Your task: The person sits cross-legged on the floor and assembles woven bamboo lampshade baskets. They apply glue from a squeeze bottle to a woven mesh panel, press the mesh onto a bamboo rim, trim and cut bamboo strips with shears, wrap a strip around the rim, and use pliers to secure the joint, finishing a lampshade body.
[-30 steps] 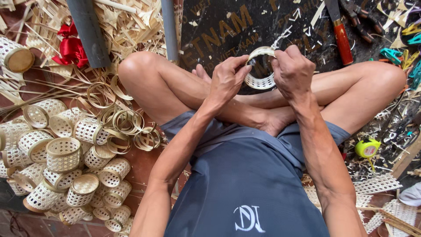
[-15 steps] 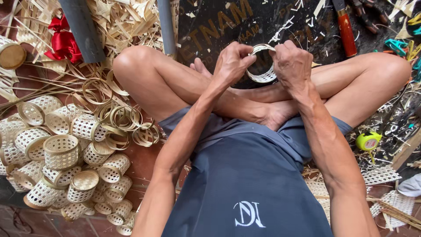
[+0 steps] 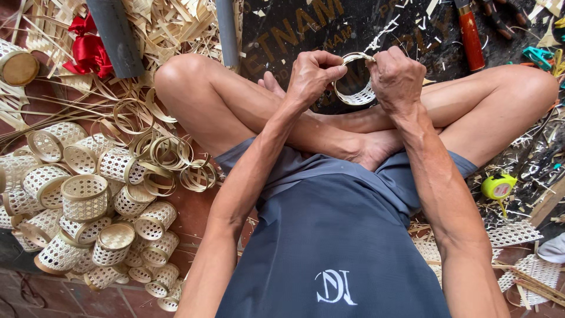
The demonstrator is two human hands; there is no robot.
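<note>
Fingers (image 3: 336,70) of the left hand (image 3: 312,76) pinch the rim of a small woven basket (image 3: 355,88), and the right hand (image 3: 400,76) grips its other side, so both hands hold it above the crossed legs. Left of the knee, bamboo rings (image 3: 170,156) lie on the floor (image 3: 194,212), with a heap of finished baskets (image 3: 88,218) beyond. A yellow tape measure (image 3: 498,187) sits near the right knee.

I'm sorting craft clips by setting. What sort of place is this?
Likely a floor-level basket-weaving workshop: a pile of small round woven cane baskets, loose pale cane strips and coiled cane rings lie about, and both hands hold a small woven ring.
</note>
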